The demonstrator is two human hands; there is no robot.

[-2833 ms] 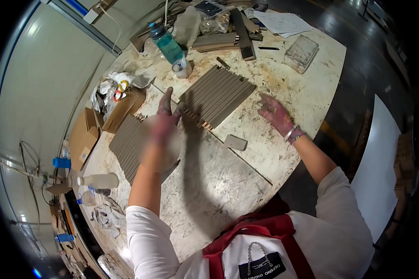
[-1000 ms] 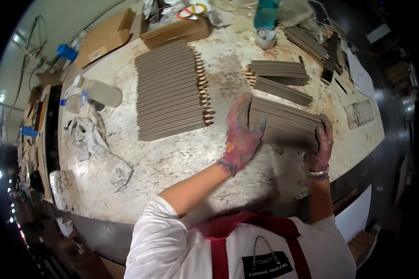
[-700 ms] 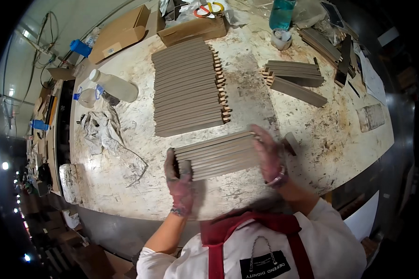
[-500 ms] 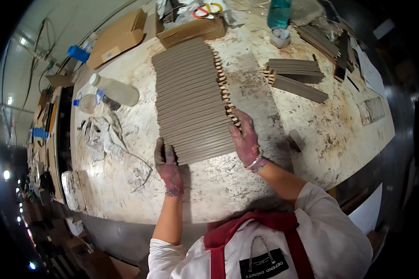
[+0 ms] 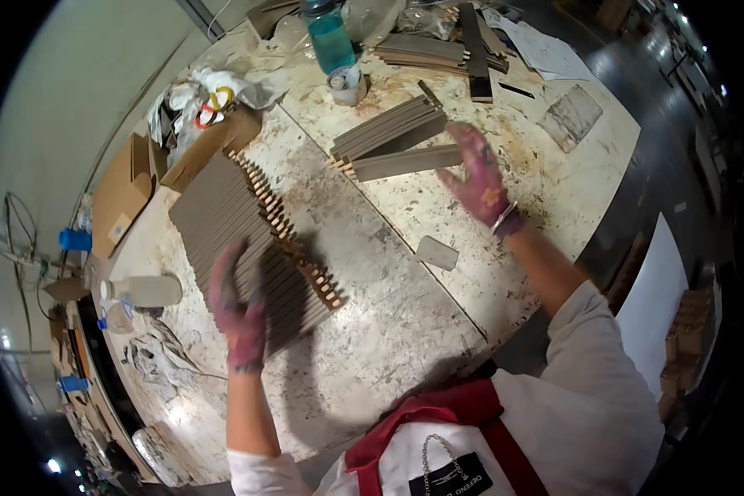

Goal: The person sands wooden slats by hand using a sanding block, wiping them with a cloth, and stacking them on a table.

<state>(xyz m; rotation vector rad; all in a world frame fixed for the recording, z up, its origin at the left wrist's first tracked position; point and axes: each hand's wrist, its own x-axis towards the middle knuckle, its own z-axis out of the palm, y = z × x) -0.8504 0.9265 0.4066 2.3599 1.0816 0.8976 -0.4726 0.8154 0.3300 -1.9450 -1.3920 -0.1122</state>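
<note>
hiding parts of brown strips (image 5: 215,217), both hands (image 5: 243,324) (image 5: 482,183) loosely splayed, contact unclear

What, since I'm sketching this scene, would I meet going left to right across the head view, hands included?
Cloudy white bottle → left hand → teal bottle → right hand → stained rectangular slab → large white sheet beyond the table.

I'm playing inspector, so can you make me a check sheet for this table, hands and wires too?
Surface: pale table, stained and scuffed
Job's things: long row of brown strips, pegged along one side; smaller group further right
Clutter: teal bottle, cardboard boxes, crumpled cloth
Left hand: open over the long row
Right hand: open at the smaller group; contact unclear
Cables: wires by the left wall
Surroundings: dark floor, white sheet at right
</note>
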